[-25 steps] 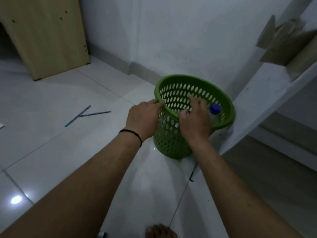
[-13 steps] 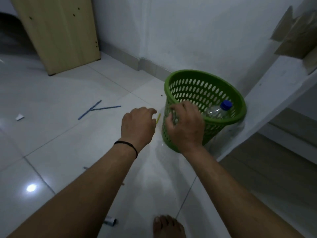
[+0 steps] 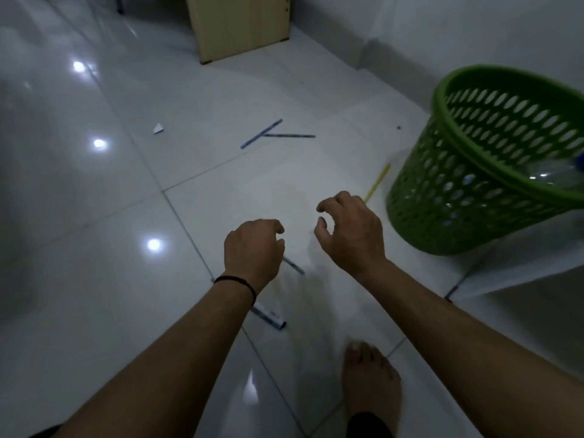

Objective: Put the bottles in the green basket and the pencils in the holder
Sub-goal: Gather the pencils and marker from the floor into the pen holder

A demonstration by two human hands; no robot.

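The green basket (image 3: 442, 197) stands on the floor at the right, with a clear bottle (image 3: 550, 173) lying inside it. My right hand (image 3: 350, 232) hovers left of the basket, fingers curled apart, holding nothing. My left hand (image 3: 252, 248) hangs beside it with loosely curled fingers, also empty. Two blue pencils (image 3: 262, 133) lie crossed further out on the tiles. A yellow pencil (image 3: 377, 182) rests by the basket's left side. Another blue pencil (image 3: 294, 266) shows between my hands, and a marker-like pen (image 3: 268, 316) lies under my left wrist. No holder is in view.
A wooden cabinet panel (image 3: 237, 23) stands at the back against the white wall. A small white scrap (image 3: 158, 129) lies on the tiles at the left. My bare foot (image 3: 369, 377) is at the bottom. A white ledge (image 3: 521, 270) runs below the basket.
Both hands have come away from the basket and dropped lower toward the floor. The view has swung left and down, so the basket now sits at the right edge.
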